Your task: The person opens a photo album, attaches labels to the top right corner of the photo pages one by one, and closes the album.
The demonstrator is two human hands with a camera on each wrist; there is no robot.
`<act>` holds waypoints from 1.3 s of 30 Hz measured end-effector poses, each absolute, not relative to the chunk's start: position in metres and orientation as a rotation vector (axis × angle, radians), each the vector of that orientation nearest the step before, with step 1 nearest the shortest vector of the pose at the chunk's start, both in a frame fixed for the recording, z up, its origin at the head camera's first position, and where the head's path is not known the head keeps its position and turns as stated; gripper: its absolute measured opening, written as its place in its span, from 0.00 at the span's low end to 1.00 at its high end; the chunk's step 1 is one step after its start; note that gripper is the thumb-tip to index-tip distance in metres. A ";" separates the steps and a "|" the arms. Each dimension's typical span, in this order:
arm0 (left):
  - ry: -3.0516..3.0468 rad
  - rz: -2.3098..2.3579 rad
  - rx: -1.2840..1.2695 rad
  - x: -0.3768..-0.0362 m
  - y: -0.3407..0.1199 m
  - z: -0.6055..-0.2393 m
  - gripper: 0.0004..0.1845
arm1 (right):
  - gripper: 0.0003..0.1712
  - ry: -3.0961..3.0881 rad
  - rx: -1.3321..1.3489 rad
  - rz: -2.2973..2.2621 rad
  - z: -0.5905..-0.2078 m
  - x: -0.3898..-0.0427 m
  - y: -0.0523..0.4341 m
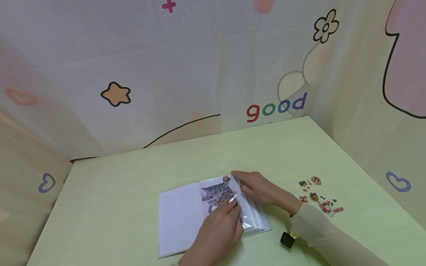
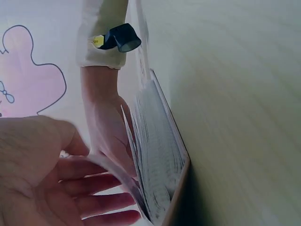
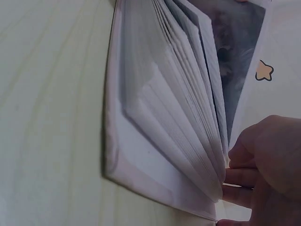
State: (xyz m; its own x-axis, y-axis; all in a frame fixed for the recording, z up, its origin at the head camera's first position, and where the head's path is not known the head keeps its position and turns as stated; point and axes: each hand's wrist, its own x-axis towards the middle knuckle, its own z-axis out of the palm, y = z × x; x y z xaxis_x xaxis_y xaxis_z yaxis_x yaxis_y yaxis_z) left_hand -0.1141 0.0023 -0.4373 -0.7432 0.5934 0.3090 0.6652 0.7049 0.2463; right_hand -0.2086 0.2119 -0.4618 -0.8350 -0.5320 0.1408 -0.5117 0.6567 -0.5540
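A white photo album (image 1: 179,218) lies open on the pale green table (image 1: 133,177). A grey cat photo (image 1: 216,192) sits in a clear sleeve on its right page. My left hand (image 1: 219,225) comes in from the near edge, its straight fingers resting on the photo's lower part. My right hand (image 1: 256,188) lies flat on the right-hand stack of sleeves, fingertips at the photo's top corner. In the left wrist view my left hand (image 2: 56,179) shows an open palm against the fanned pages (image 2: 155,155). The right wrist view shows my right hand (image 3: 268,165) at the edge of the fanned pages (image 3: 178,108).
Several small stickers (image 1: 316,195) are scattered on the table right of the album. A small black device (image 1: 287,239) sits at my right wrist. Printed cloth walls (image 1: 199,74) close in the back and both sides of the table.
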 end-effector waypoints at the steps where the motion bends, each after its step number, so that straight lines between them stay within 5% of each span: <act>1: -2.681 -0.558 -0.983 -0.114 0.002 -0.437 0.17 | 0.28 2.829 -0.897 -0.931 -0.462 -0.209 0.212; 13: -2.452 -0.870 -0.728 -0.112 -0.004 -0.432 0.04 | 0.29 2.765 -0.926 -1.011 -0.458 -0.213 0.210; 39: -2.809 -1.104 -0.086 -0.094 -0.086 -0.388 0.07 | 0.27 2.865 -1.059 -0.755 -0.461 -0.209 0.208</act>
State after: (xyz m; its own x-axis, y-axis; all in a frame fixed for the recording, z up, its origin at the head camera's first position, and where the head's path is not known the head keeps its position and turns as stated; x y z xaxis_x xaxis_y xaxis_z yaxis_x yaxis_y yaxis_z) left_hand -0.0943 -0.0864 -0.3877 -0.9909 0.0080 0.1343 0.0973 0.7320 0.6744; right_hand -0.2089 0.2076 -0.4606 -0.7736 -0.6117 0.1658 -0.6139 0.6584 -0.4355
